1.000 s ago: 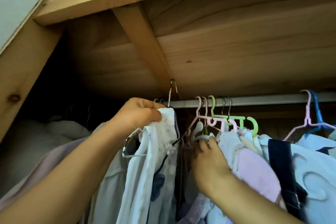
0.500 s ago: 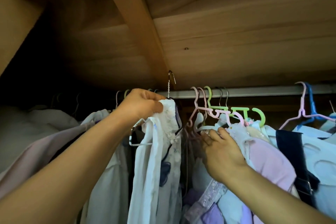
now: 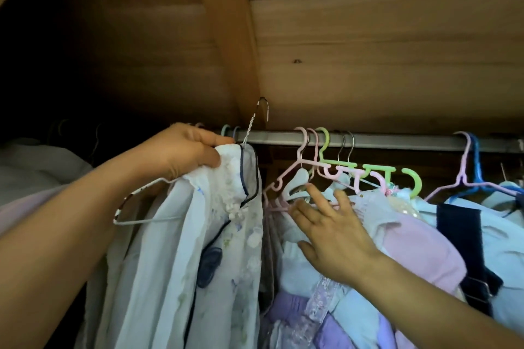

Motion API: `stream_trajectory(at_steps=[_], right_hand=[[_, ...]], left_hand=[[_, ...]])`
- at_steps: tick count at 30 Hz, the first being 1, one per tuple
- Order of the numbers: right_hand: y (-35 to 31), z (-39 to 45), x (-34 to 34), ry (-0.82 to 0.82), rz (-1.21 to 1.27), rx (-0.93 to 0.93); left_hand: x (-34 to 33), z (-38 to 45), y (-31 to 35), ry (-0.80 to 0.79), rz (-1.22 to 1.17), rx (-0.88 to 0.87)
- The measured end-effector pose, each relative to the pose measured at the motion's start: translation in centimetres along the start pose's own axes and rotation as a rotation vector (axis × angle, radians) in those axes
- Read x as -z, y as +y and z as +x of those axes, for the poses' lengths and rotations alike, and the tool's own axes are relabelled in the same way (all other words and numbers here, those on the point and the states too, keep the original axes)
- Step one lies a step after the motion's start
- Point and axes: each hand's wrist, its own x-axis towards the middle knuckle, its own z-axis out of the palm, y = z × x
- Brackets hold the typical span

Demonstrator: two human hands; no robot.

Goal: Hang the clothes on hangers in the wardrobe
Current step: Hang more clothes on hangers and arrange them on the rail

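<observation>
Wardrobe (image 3: 368, 65) is pretty cramped up top: the wooden ceiling sits low over the rail (image 3: 397, 142), and a beam (image 3: 226, 37) runs down to just above the left hand (image 3: 184, 150). The only real open room is a narrow dark gap between the two hands, right of the left one and up-left of the right hand (image 3: 331, 231). Everything further right is packed with hung clothes (image 3: 411, 235), and more pale stuff fills the dark space left of the left arm.

The white garment (image 3: 215, 249) hangs straight down from the left hand, which has its fingers curled round the collar at the top. It's on a white wire hanger (image 3: 141, 204) whose shoulder sticks out below that wrist. The hook (image 3: 262, 110) pokes up just right of the hand, clear above the rail and not over it, tip close under the beam.

Right hand is open, fingers spread and fairly straight, pressing against the hung clothes, fingertips (image 3: 313, 190) touching the pink hangers (image 3: 297, 176). A green hanger (image 3: 368, 168) sits just above and right of it, and a blue one (image 3: 476, 167) is further right on the rail.

Compared with half a second back, the right hand has gone from curled on the clothes to splayed flat, while the left grip and the raised hook look much the same.
</observation>
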Motion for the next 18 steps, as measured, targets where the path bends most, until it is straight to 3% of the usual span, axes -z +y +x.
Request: stream_trajectory(at_steps=[5,18], right_hand=[[-1.0,2.2,1.9,-0.145,-0.209,-0.014],[0.4,1.9,3.8,-0.234,-0.164,-0.117]], left_hand=[[0.4,0.3,1.1,0.007,0.062,-0.017],[-4.1,1.3,1.6,0.076,0.191,-0.071]])
